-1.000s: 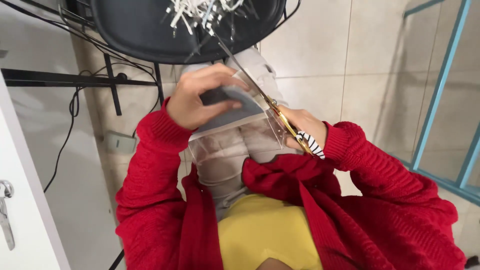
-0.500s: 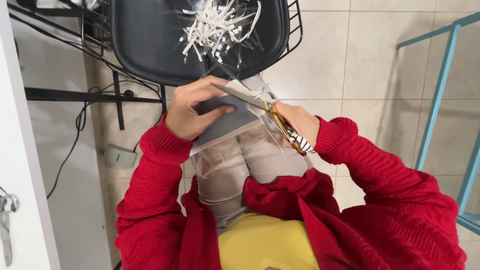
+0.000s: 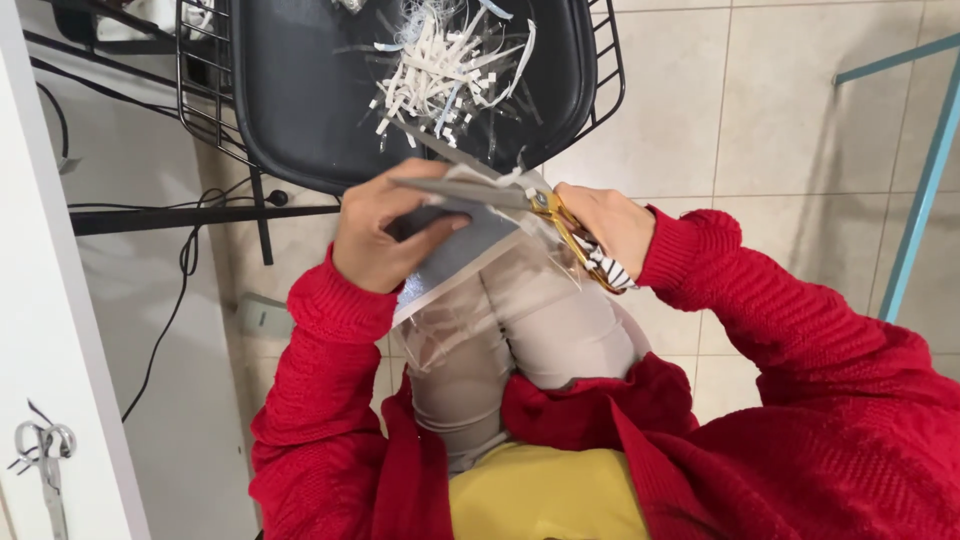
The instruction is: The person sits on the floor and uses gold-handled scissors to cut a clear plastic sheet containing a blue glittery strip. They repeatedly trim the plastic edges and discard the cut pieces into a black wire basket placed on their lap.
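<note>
Fingers of the left hand (image 3: 385, 235) are curled round a grey sheet (image 3: 455, 250), thumb on top, other fingers underneath, pinching it near its upper edge. Sheet sits tilted over the person's knees, w/ a clear plastic layer (image 3: 470, 320) hanging just under and below it. Right hand (image 3: 605, 225) is closed thru the handles of gold scissors (image 3: 560, 215); a black-and-white striped bit shows at the handle by the palm. Scissor blades point left, across the top edge of the grey sheet, approx. level w/ the left thumb; blades look slightly parted, but hard to tell at this angle.

Both arms in red knit sleeves (image 3: 320, 380), light trousers (image 3: 530, 330) below, yellow top (image 3: 545, 495) at the bottom of the view.

Just beyond the hands stands a black chair seat (image 3: 300, 90) in a wire frame, holding a loose pile of white paper strips (image 3: 440, 65) towards its middle. Strips are apart from the sheet, not touching it. Floor is pale tile (image 3: 780, 110). Black cables (image 3: 170, 320) run down on the left, beside a white panel (image 3: 50, 330) w/ another pair of scissors (image 3: 45, 455) hanging on it. Blue metal frame (image 3: 915, 190) at far right.
</note>
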